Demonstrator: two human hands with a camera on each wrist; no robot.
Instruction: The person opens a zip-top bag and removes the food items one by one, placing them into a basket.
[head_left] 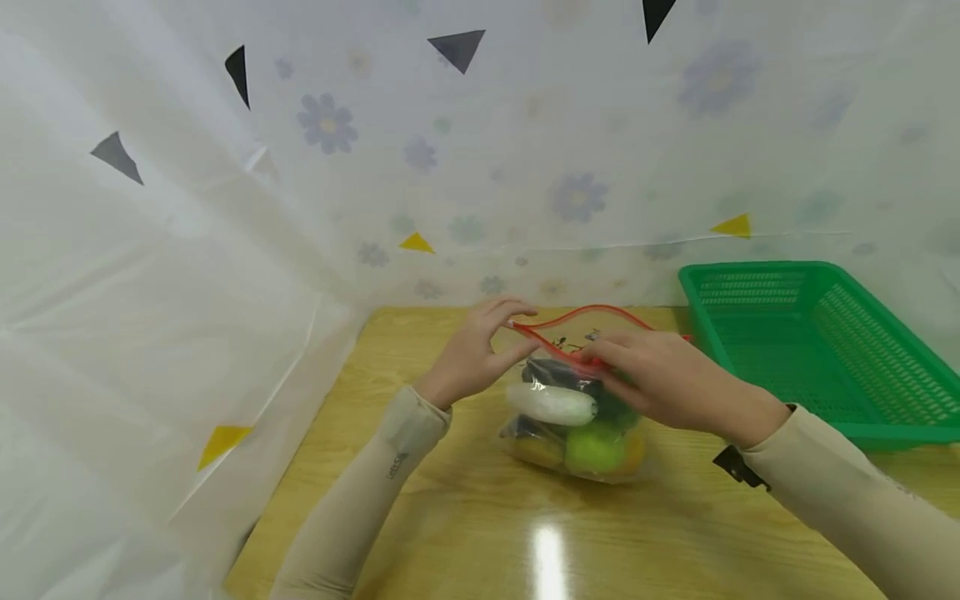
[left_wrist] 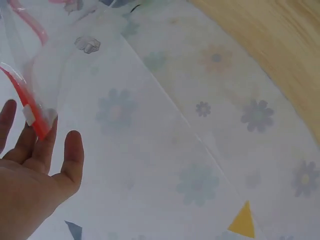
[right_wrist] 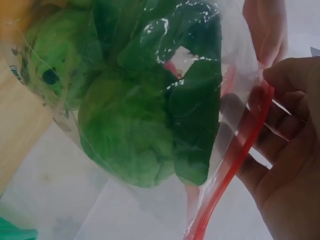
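Note:
A clear zip bag [head_left: 607, 307] with a red zip edge stands on the table, its mouth parted. Through the plastic show a long white item [head_left: 551, 404], a round light green one [head_left: 596, 450], dark pieces and something orange. In the right wrist view, a bulky dark green item [right_wrist: 125, 125] fills the bag. My right hand [head_left: 667, 379] pinches the near side of the red edge, its fingers partly seen through the plastic. My left hand [head_left: 468, 354] is at the bag's left corner, fingers loosely extended against the red strip's end [left_wrist: 35, 117], thumb spread apart.
A green plastic basket [head_left: 693, 333] stands on the right of the wooden table [head_left: 420, 525]. White flower-patterned sheeting [head_left: 517, 150] rises behind the table and on the left, with black, grey and yellow triangles on it.

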